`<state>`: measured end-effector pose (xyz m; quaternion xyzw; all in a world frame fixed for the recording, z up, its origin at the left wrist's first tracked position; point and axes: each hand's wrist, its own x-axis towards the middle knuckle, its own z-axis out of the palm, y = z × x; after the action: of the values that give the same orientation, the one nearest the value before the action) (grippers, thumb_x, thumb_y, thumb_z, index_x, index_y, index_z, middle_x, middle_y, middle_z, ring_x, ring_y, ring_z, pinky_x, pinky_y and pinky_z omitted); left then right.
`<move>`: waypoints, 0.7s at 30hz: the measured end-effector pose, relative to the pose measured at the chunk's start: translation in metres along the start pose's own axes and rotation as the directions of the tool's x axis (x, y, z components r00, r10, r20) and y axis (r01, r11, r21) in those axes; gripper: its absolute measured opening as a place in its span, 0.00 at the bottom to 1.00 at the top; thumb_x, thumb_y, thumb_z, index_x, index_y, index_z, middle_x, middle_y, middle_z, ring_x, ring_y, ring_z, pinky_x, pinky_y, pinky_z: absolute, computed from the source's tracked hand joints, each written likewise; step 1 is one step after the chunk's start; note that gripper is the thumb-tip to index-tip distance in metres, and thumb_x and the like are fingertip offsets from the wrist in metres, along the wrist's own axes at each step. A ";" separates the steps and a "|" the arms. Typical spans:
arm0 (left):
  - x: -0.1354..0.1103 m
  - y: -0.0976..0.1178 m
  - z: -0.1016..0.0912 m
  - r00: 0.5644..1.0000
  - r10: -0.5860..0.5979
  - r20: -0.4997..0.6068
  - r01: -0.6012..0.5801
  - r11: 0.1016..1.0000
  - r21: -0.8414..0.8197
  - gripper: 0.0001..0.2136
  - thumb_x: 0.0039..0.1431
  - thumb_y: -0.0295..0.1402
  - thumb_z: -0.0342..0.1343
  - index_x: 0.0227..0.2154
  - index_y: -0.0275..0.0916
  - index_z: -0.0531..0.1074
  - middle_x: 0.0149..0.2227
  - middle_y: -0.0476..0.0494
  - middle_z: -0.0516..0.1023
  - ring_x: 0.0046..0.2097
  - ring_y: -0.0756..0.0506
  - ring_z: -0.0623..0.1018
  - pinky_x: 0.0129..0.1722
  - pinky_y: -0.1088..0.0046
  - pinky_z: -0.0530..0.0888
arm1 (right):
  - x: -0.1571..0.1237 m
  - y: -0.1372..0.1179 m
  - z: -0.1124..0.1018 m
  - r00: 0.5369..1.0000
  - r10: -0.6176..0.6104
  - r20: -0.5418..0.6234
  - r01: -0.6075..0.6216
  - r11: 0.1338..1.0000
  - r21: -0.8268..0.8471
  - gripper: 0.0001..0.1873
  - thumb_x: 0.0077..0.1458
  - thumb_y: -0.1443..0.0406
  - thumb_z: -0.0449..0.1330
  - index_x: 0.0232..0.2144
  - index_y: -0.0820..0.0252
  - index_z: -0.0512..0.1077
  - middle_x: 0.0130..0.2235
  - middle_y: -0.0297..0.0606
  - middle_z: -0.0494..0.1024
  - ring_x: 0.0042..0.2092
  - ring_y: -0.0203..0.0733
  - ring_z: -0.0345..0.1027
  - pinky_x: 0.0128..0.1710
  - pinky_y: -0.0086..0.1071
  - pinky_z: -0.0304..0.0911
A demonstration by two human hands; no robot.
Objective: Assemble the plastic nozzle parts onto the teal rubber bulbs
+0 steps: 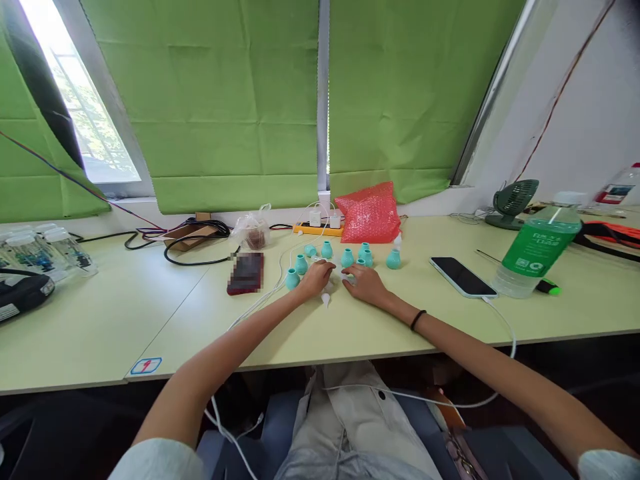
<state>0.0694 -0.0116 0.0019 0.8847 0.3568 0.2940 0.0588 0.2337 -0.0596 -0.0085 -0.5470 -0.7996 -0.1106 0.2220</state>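
Note:
My left hand (318,279) is over the middle of the table, its fingers bent together toward the right; what they hold, if anything, is too small to make out. Facing it, my right hand (366,285) has thumb and forefinger around a small translucent white piece (344,275). A white pointed nozzle (326,300) lies just below my left hand. Around both hands stand several teal bulb-shaped pieces with open necks, among them one teal bulb (293,279) at the left, another teal bulb (327,250) behind, and a teal bulb (393,259) at the right.
Behind lie a red bubble-wrap bag (369,215), an orange power strip (320,230) and a clear plastic bag (254,230). A dark red phone (246,273) and white cables are at the left. At the right are a charging phone (463,277), a bottle (537,247) and a fan (513,203).

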 end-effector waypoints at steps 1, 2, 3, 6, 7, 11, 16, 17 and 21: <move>0.001 -0.004 -0.003 1.000 0.019 0.000 -0.019 1.000 0.003 0.12 0.58 0.32 0.48 0.44 0.36 0.64 0.45 0.41 0.68 0.41 0.46 0.72 0.39 0.63 0.71 | 0.003 0.001 0.000 1.000 -0.010 -0.014 0.011 1.000 0.008 0.12 0.54 0.64 0.51 0.40 0.64 0.67 0.40 0.41 0.70 0.41 0.40 0.65 0.39 0.33 0.61; 0.001 -0.007 -0.005 0.999 0.035 -0.004 -0.034 0.999 0.007 0.12 0.58 0.32 0.48 0.44 0.36 0.64 0.45 0.41 0.68 0.41 0.45 0.72 0.39 0.63 0.71 | 0.006 0.001 0.000 0.999 -0.022 -0.025 0.023 1.000 0.015 0.12 0.54 0.65 0.51 0.40 0.64 0.68 0.39 0.42 0.71 0.40 0.40 0.65 0.37 0.32 0.60; 0.001 -0.009 -0.008 0.999 0.048 -0.010 -0.048 0.999 0.012 0.11 0.58 0.32 0.48 0.43 0.36 0.65 0.45 0.41 0.69 0.41 0.46 0.72 0.39 0.63 0.71 | 0.008 0.001 0.000 0.999 -0.038 -0.033 0.039 0.999 0.022 0.13 0.53 0.65 0.51 0.39 0.64 0.69 0.39 0.42 0.72 0.40 0.40 0.66 0.36 0.30 0.60; -0.001 -0.007 -0.020 0.996 0.080 -0.040 -0.078 0.996 0.036 0.09 0.60 0.28 0.44 0.40 0.34 0.66 0.39 0.42 0.72 0.38 0.48 0.73 0.37 0.68 0.72 | 0.013 0.001 0.001 0.995 -0.098 -0.020 0.098 0.995 0.034 0.12 0.52 0.65 0.51 0.38 0.61 0.71 0.34 0.39 0.74 0.34 0.37 0.67 0.31 0.28 0.57; -0.002 -0.005 -0.025 0.994 0.091 -0.054 -0.088 0.995 0.049 0.10 0.60 0.25 0.41 0.39 0.33 0.67 0.37 0.41 0.73 0.37 0.49 0.73 0.36 0.71 0.71 | 0.014 0.001 0.001 0.993 -0.116 -0.009 0.116 0.993 0.032 0.12 0.51 0.65 0.52 0.38 0.59 0.71 0.32 0.37 0.74 0.32 0.36 0.67 0.30 0.27 0.56; -0.015 0.009 -0.047 0.981 0.183 -0.062 -0.176 0.978 0.111 0.10 0.57 0.27 0.43 0.36 0.34 0.68 0.34 0.40 0.73 0.35 0.47 0.74 0.32 0.72 0.71 | 0.022 0.006 0.003 0.986 -0.163 0.040 0.163 0.987 -0.010 0.13 0.51 0.63 0.53 0.39 0.57 0.71 0.26 0.36 0.75 0.26 0.35 0.67 0.24 0.27 0.49; -0.040 0.009 -0.053 0.903 0.395 0.172 -0.425 0.879 0.214 0.10 0.55 0.33 0.46 0.30 0.35 0.69 0.21 0.45 0.71 0.24 0.48 0.71 0.21 0.73 0.67 | 0.037 0.014 0.008 0.976 -0.193 0.098 0.202 0.975 -0.087 0.14 0.52 0.59 0.52 0.37 0.56 0.73 0.25 0.38 0.76 0.26 0.37 0.67 0.22 0.28 0.41; -0.043 0.007 -0.050 0.870 0.426 0.249 -0.482 0.839 0.250 0.10 0.55 0.33 0.45 0.30 0.34 0.69 0.21 0.44 0.71 0.23 0.47 0.71 0.20 0.73 0.66 | 0.039 0.015 0.009 0.974 -0.197 0.108 0.208 0.973 -0.101 0.14 0.53 0.59 0.51 0.36 0.56 0.73 0.25 0.38 0.76 0.26 0.38 0.67 0.21 0.28 0.40; -0.043 -0.006 -0.036 0.888 0.370 0.273 -0.447 0.833 0.326 0.10 0.57 0.29 0.43 0.27 0.35 0.68 0.23 0.44 0.71 0.23 0.48 0.70 0.20 0.74 0.66 | 0.044 0.014 0.016 0.966 -0.212 0.151 0.235 0.960 -0.154 0.14 0.55 0.61 0.48 0.34 0.56 0.73 0.22 0.37 0.75 0.22 0.36 0.65 0.21 0.29 0.35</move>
<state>0.0211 -0.0392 0.0090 0.9596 0.2009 0.1355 -0.1428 0.2299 -0.0112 -0.0027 -0.4761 -0.8569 -0.1663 0.1069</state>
